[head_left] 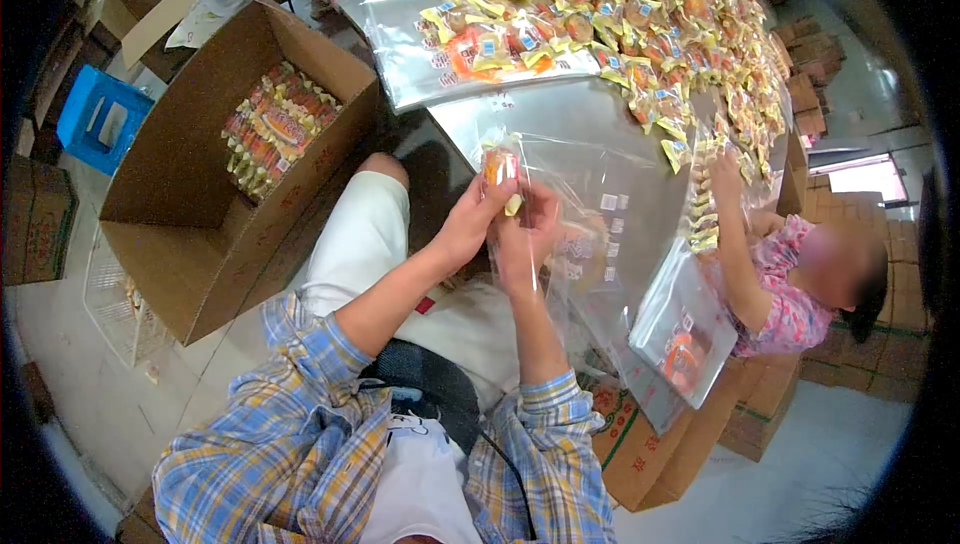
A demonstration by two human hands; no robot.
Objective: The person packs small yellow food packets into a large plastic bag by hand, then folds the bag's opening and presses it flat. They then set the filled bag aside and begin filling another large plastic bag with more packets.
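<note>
In front of my lap, my left hand pinches a small wrapped snack with an orange middle and pale yellow ends. My right hand is closed close against it, its fingers bent around clear film. A large clear plastic bag with small white printed labels spreads from my right hand over the metal table. Whether my right fingers also touch the snack is hard to make out. Many similar wrapped snacks lie heaped on the table beyond my hands.
A stack of clear bags lies at the table's near left; more bags lie right. An open carton at my left holds packed snacks. A co-worker reaches among snacks at right. A blue crate stands far left.
</note>
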